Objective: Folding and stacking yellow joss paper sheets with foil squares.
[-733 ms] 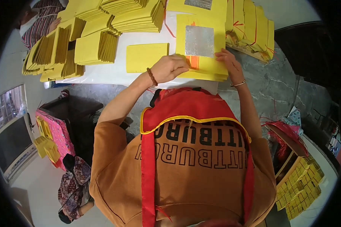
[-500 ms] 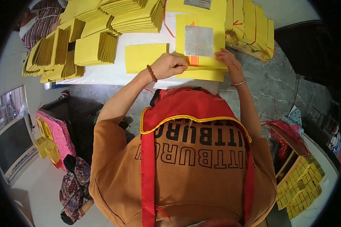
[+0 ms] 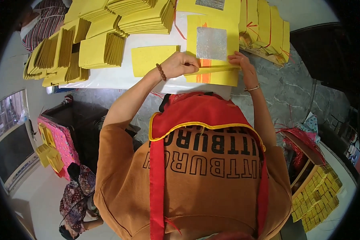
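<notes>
In front of me lies a yellow paper sheet point(image 3: 191, 42) bearing a silver foil square point(image 3: 211, 43) and an orange stripe. Its near edge is turned up in a narrow fold. My left hand point(image 3: 180, 65) has closed fingers pinching the left end of this fold. At the right end my right hand point(image 3: 245, 69) grips the edge with bent fingers, its thumb hidden. Another yellow sheet point(image 3: 222, 79) with an orange stripe shows beneath the fold. Left of my left hand, a folded yellow paper point(image 3: 150, 60) lies flat on the white tabletop point(image 3: 108, 81).
Stacks of folded yellow paper point(image 3: 100, 52) fill the table's left and far side. Yellow bundles tied with red string point(image 3: 264, 30) stand at right. A person in stripes point(image 3: 46, 26) is at far left, another person point(image 3: 78, 200) at lower left. Yellow packets point(image 3: 316, 198) lie lower right.
The fold at the sheet's near edge has lifted and narrowed, baring more of the orange-striped sheet beneath. Both hands stay nearly in place. The person at lower left has leaned down.
</notes>
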`<state>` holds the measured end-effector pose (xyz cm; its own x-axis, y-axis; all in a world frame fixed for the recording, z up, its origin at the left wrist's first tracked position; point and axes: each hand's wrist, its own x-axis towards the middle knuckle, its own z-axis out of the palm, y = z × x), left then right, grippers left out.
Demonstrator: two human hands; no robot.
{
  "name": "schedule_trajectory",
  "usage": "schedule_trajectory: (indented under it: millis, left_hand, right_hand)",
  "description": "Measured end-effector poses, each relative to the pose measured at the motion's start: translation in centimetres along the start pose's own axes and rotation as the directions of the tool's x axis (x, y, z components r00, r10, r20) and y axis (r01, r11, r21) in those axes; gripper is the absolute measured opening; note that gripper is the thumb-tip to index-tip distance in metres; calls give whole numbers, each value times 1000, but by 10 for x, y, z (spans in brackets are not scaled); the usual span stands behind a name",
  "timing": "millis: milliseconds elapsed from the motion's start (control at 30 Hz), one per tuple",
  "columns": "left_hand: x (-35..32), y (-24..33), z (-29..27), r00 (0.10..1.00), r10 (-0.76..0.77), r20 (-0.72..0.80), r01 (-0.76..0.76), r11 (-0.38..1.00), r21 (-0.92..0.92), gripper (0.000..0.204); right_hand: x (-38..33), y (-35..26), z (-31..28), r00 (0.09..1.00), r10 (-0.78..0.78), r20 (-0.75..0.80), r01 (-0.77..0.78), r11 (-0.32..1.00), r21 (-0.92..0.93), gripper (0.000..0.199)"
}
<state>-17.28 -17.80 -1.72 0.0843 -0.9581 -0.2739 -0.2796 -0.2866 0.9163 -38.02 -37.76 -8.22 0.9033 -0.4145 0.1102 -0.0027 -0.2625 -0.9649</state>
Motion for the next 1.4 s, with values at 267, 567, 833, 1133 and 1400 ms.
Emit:
schedule_trajectory:
  millis: [267,567,833,1133,1400]
  left_hand:
    - [1,-2,1,992,-120,-34,114,985,-131,14]
    - [2,-6,-12,893,435,-115,-312,783,538,43]
    - [-16,5,6,766,631,-122,-251,469,847,43]
    - [-27,-6,26,885,396,-246,-205,805,556,22]
    - [8,-35,35,839,-127,-529,36,983,-180,20]
  right_hand:
    - [-1,-11,-1,999,-40,32,41,999,-30,23]
    - [-6,28,11,977,157,-144,-117,961,252,30]
    - [-12,-55,-10,929,-368,44,355,849,-392,37]
    - [-28,-44,5,967,-124,221,221,838,-498,28]
    - [4,-48,26,913,313,-262,-266,943,200,35]
